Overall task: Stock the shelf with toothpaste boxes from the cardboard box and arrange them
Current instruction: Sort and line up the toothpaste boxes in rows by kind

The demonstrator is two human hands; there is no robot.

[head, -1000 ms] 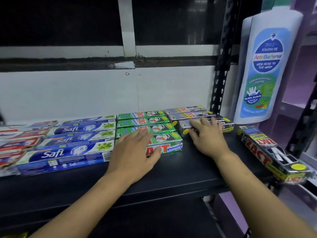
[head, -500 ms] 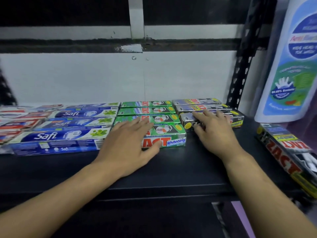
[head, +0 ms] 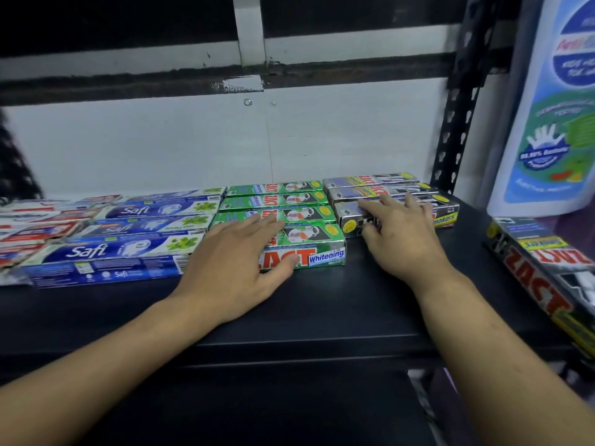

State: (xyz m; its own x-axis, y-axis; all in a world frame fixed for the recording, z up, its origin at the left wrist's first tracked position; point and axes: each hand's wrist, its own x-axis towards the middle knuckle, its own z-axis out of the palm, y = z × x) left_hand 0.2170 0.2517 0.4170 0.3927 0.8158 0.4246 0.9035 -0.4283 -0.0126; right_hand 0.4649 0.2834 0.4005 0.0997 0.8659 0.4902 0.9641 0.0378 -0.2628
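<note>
Flat left hand (head: pixel 238 265) rests on Zact Whitening box (head: pixel 322 249), two o'clock; flat right hand (head: pixel 399 239) on Zact Smokers box (head: pixel 446 217), twelve.

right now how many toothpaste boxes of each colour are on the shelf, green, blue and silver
green Zact Whitening boxes: 4
blue Safi boxes: 4
silver Zact Smokers boxes: 4 (3 in a row, 1 lying apart at the right)
total: 12
The red and white boxes at the far left are too blurred to count.

We find bare shelf (head: pixel 322 304) in front of the green whitening box (head: pixel 325 241), blue Safi boxes (head: pixel 112 252) just left, silver boxes (head: pixel 446 212) just right, and the wall (head: pixel 193 149) behind.
</note>
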